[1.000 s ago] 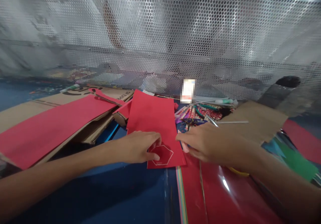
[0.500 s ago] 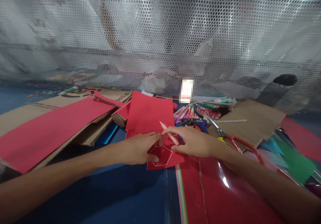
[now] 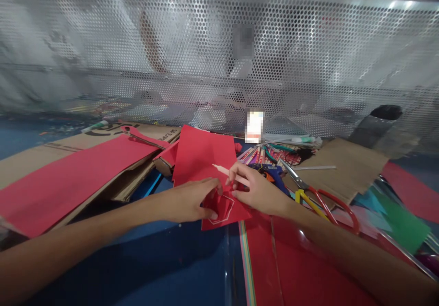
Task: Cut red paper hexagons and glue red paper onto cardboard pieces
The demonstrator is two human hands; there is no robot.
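A pale pink pen (image 3: 222, 170) sits between the fingers and thumb of my right hand (image 3: 259, 189). Its pointed end faces up and left, raised off the red paper (image 3: 206, 153). My left hand (image 3: 192, 199) presses on the near part of this paper, thumb and fingertips gripping it there. A white many-sided outline (image 3: 232, 207) is drawn beside those fingers; my left hand hides part of it. Right of my right hand lie large scissors with red handles (image 3: 338, 205) and a yellow-handled tool (image 3: 310, 201).
Cardboard with a long red sheet (image 3: 75, 169) on top lies to the left. A stack of coloured sheets (image 3: 302, 265) is under my right forearm. Pliers (image 3: 270, 153), striped sticks and brown cardboard (image 3: 353, 166) lie behind. A perforated metal panel (image 3: 206, 45) closes off the back.
My right hand has shifted slightly left and lifted, its fingers more curled around the pen. The pen tip has moved left. My left hand stays on the paper, and the view has tilted a little.
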